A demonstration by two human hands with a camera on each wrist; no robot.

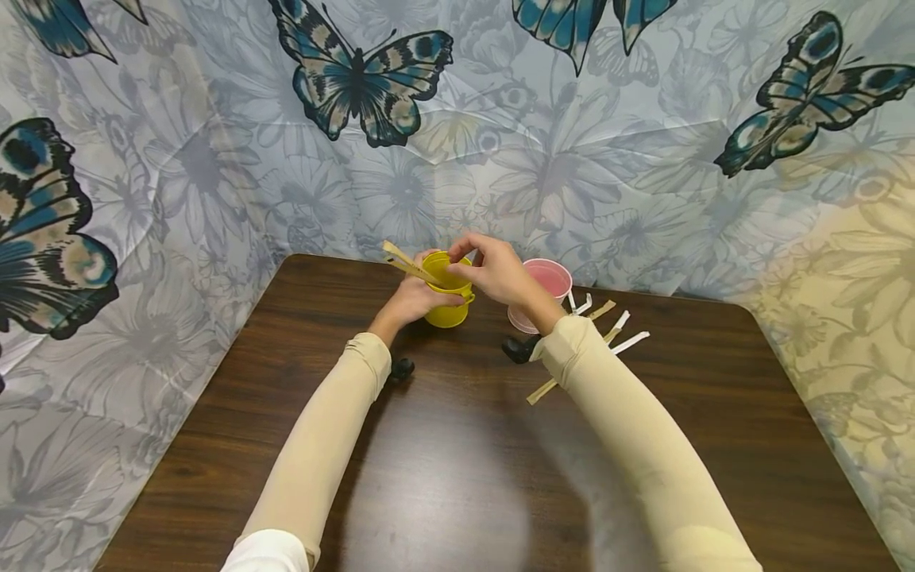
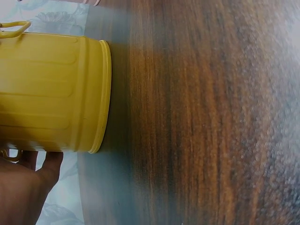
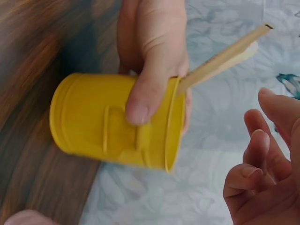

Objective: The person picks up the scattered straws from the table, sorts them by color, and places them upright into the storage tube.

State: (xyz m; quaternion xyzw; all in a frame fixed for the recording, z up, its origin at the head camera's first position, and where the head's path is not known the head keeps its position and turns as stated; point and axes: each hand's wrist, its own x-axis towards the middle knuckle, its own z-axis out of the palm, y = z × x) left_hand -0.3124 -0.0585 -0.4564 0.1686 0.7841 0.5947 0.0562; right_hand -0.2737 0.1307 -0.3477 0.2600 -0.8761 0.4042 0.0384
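Note:
A small yellow bucket point(image 1: 446, 317) with side handles stands near the back of the table. My left hand point(image 1: 415, 300) grips its side, and the thumb lies across a handle in the right wrist view. Slim tan sticks point(image 3: 225, 60), which look like narrow paper packets, lean out over the rim on the left-hand side. Over the opposite side of the rim hovers my right hand point(image 1: 493, 268), its fingers loosely bent and nothing between them. In the right wrist view that hand's fingertips are apart from the bucket.
Right of the yellow bucket stands a pink bucket point(image 1: 549, 276), partly behind my right wrist. Several tan and white sticks point(image 1: 632, 342) lie loose on the dark wooden table point(image 1: 443, 477) beside it, some under my right forearm. A butterfly-printed cloth point(image 1: 457, 191) hangs behind the table.

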